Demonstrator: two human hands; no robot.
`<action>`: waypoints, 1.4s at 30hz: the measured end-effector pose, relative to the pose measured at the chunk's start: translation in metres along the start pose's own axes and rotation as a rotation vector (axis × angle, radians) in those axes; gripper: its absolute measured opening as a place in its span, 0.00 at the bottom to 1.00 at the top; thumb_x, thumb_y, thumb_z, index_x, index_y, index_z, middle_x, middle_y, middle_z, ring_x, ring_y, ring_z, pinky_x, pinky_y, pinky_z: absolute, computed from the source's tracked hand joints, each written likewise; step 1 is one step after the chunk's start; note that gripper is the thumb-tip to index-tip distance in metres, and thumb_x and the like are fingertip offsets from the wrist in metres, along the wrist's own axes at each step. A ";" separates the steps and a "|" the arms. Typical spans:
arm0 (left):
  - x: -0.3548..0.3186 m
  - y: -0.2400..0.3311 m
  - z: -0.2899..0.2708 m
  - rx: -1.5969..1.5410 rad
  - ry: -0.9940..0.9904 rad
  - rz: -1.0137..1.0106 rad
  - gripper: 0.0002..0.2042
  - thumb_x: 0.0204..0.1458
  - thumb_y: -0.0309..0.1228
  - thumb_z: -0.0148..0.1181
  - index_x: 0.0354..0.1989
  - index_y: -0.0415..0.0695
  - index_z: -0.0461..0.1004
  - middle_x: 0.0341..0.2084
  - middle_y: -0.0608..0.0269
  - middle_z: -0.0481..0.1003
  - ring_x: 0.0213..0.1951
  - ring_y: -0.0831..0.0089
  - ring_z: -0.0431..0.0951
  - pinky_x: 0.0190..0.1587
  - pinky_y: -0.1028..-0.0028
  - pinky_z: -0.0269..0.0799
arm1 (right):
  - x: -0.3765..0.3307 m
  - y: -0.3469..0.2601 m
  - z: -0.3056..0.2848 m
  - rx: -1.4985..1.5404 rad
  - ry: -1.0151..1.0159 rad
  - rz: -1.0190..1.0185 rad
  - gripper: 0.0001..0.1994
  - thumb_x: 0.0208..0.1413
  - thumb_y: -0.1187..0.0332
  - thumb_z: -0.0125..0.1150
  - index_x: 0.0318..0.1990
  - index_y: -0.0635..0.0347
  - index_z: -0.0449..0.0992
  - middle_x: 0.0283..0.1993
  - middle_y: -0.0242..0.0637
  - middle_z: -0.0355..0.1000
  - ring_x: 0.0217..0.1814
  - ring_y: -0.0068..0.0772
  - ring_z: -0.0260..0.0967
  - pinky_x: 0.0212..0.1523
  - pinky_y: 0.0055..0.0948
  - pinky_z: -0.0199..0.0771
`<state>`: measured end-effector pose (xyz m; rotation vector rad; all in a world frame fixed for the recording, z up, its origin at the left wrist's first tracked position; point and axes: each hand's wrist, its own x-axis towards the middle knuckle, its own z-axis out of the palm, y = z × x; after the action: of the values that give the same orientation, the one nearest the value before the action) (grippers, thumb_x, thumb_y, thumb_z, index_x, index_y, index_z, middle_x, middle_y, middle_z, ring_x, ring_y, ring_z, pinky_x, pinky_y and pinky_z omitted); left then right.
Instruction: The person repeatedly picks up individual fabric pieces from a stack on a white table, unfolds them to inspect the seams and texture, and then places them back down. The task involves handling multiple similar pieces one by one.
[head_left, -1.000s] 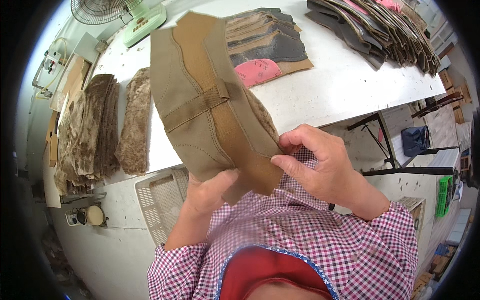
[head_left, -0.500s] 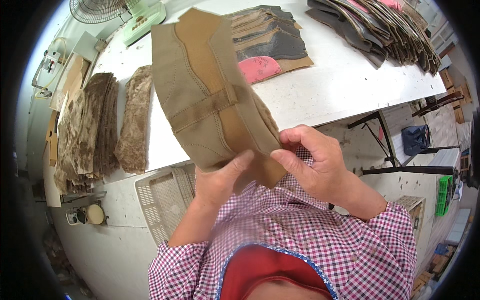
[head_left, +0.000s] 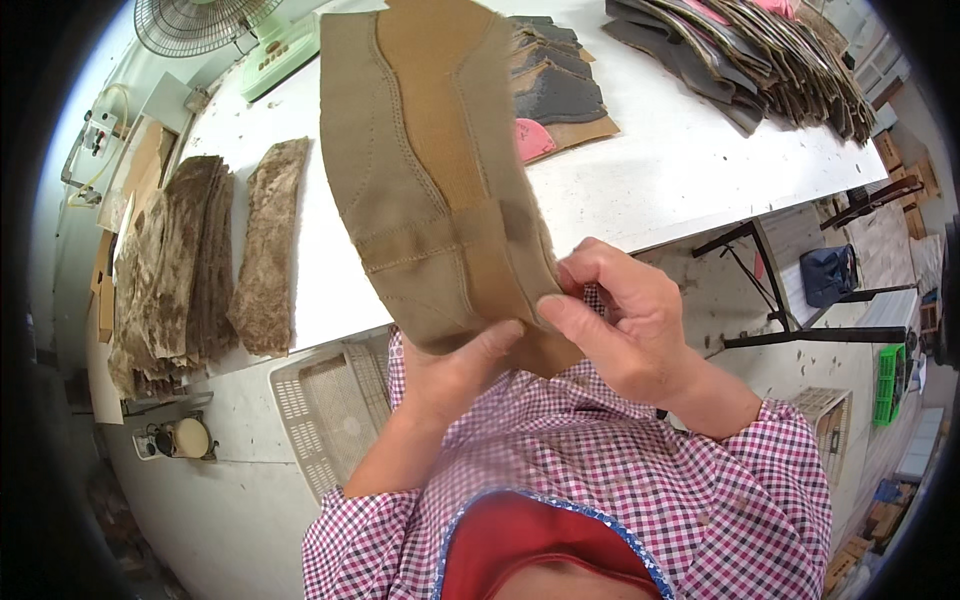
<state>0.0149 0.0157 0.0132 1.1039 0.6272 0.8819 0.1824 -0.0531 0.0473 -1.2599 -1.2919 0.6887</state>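
A stitched brown boot-shaft piece [head_left: 415,150] is held up over the near edge of the table. It has a smoother tan panel down its middle, seams on both sides, a band across the lower part and a fuzzy edge along its right side. My left hand [head_left: 455,375] grips its lower end, thumb on the front and fingers hidden behind. My right hand [head_left: 635,325] pinches the lower right edge between thumb and curled fingers. The top end of the piece reaches the upper border of the view.
On the white table [head_left: 660,185] lie a stack of brown furry pieces [head_left: 175,270], a single furry piece [head_left: 268,250], dark cut pieces [head_left: 560,90] with a pink pattern and a large grey pile [head_left: 740,65]. A fan [head_left: 200,25] stands far left. Below is a plastic basket [head_left: 325,410].
The boot-shaft piece has come closer and tilted, so it looks larger and its upper end rises higher. Its cross band looks flatter. Both hands keep their hold, the left shifted slightly right.
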 end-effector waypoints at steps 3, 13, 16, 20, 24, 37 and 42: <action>-0.001 -0.002 -0.002 0.095 -0.052 0.046 0.17 0.50 0.21 0.65 0.48 0.36 0.72 0.42 0.58 0.76 0.44 0.70 0.76 0.45 0.72 0.75 | -0.004 0.004 0.000 0.040 0.028 -0.026 0.06 0.53 0.76 0.61 0.37 0.67 0.72 0.30 0.38 0.72 0.29 0.24 0.69 0.31 0.23 0.70; -0.005 -0.013 0.008 0.182 -0.074 -0.076 0.20 0.50 0.27 0.67 0.50 0.36 0.70 0.43 0.59 0.76 0.45 0.70 0.76 0.47 0.71 0.74 | 0.003 0.003 0.001 0.100 0.097 0.013 0.05 0.55 0.77 0.58 0.38 0.67 0.70 0.31 0.35 0.72 0.31 0.19 0.67 0.32 0.21 0.69; -0.010 -0.016 0.010 0.213 -0.083 -0.095 0.21 0.50 0.28 0.68 0.51 0.36 0.69 0.44 0.58 0.75 0.45 0.71 0.75 0.46 0.71 0.74 | 0.004 0.001 -0.001 0.109 0.097 -0.001 0.05 0.56 0.77 0.57 0.39 0.67 0.70 0.32 0.35 0.72 0.32 0.19 0.67 0.33 0.21 0.70; -0.011 -0.022 0.014 0.207 -0.128 -0.072 0.22 0.50 0.29 0.68 0.52 0.36 0.69 0.44 0.58 0.75 0.45 0.70 0.75 0.46 0.71 0.75 | 0.012 -0.005 0.000 0.197 0.135 0.021 0.05 0.57 0.76 0.56 0.39 0.67 0.70 0.33 0.35 0.72 0.35 0.20 0.68 0.36 0.20 0.70; -0.010 -0.022 0.015 0.207 -0.157 -0.091 0.22 0.51 0.29 0.67 0.52 0.36 0.69 0.44 0.58 0.75 0.45 0.70 0.75 0.46 0.71 0.75 | 0.021 -0.004 -0.001 0.231 0.163 -0.016 0.07 0.57 0.76 0.57 0.41 0.68 0.71 0.35 0.34 0.72 0.38 0.18 0.68 0.39 0.19 0.70; -0.022 -0.047 0.013 0.078 -0.227 -0.189 0.24 0.50 0.29 0.67 0.55 0.35 0.66 0.46 0.57 0.74 0.46 0.68 0.74 0.49 0.70 0.72 | 0.074 -0.017 -0.025 0.225 0.323 -0.255 0.06 0.60 0.69 0.59 0.35 0.63 0.74 0.28 0.22 0.69 0.28 0.07 0.60 0.27 0.09 0.59; -0.018 -0.048 -0.010 -0.201 -0.269 -0.328 0.29 0.49 0.28 0.68 0.58 0.36 0.62 0.51 0.54 0.70 0.51 0.67 0.71 0.53 0.69 0.69 | 0.069 -0.020 -0.027 0.350 0.396 -0.293 0.05 0.60 0.72 0.57 0.35 0.64 0.75 0.28 0.24 0.70 0.27 0.10 0.62 0.30 0.12 0.63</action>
<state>0.0114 -0.0043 -0.0354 0.8868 0.4661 0.4910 0.2180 -0.0021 0.0923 -0.8448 -0.9513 0.4055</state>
